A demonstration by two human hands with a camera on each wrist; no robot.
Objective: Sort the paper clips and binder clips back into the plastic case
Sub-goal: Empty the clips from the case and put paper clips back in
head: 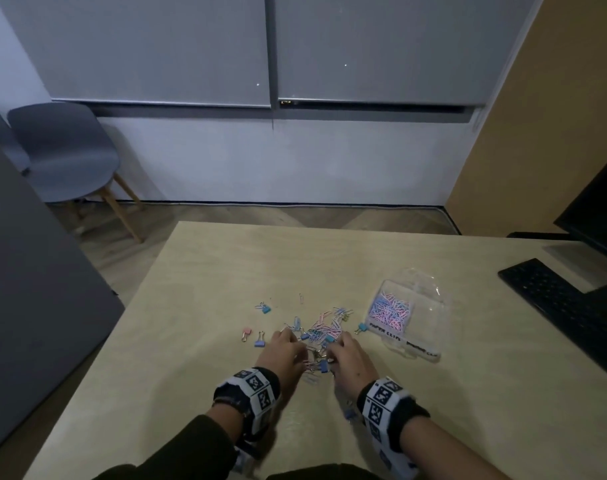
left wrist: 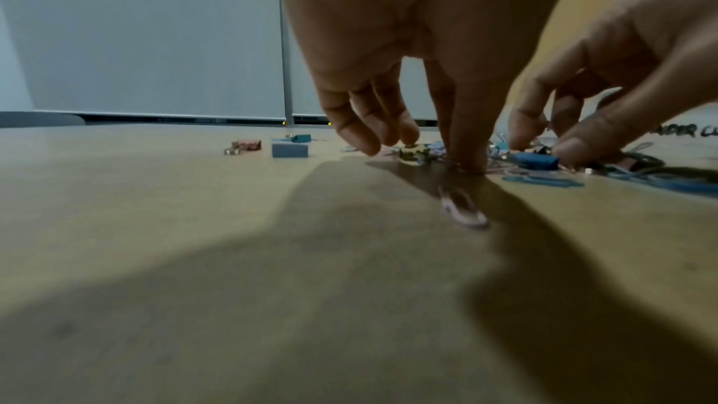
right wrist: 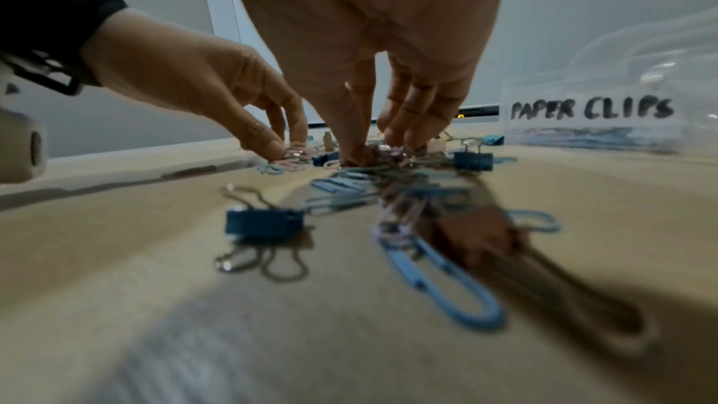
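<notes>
A mixed pile of pink and blue paper clips and binder clips (head: 324, 327) lies on the pale wooden table (head: 226, 271). My left hand (head: 288, 336) pinches pink paper clips (right wrist: 294, 155) at the pile's left edge. Close beside it, my right hand (head: 336, 342) has thumb and fingers curled down into the pile (right wrist: 373, 151), pinching clips. The clear plastic case (head: 423, 306) lies open to the right, with paper clips (head: 390, 311) in the compartment labelled "PAPER CLIPS" (right wrist: 590, 109). Blue binder clips (right wrist: 264, 221) and a blue paper clip (right wrist: 439, 281) lie in front of the right wrist.
Stray binder clips lie left of the pile: a blue one (head: 266, 309), a pink one (head: 246, 331) and another blue one (head: 259, 342). A black keyboard (head: 551, 299) and a monitor (head: 596, 220) are at the right. A grey chair (head: 66, 157) stands beyond the table.
</notes>
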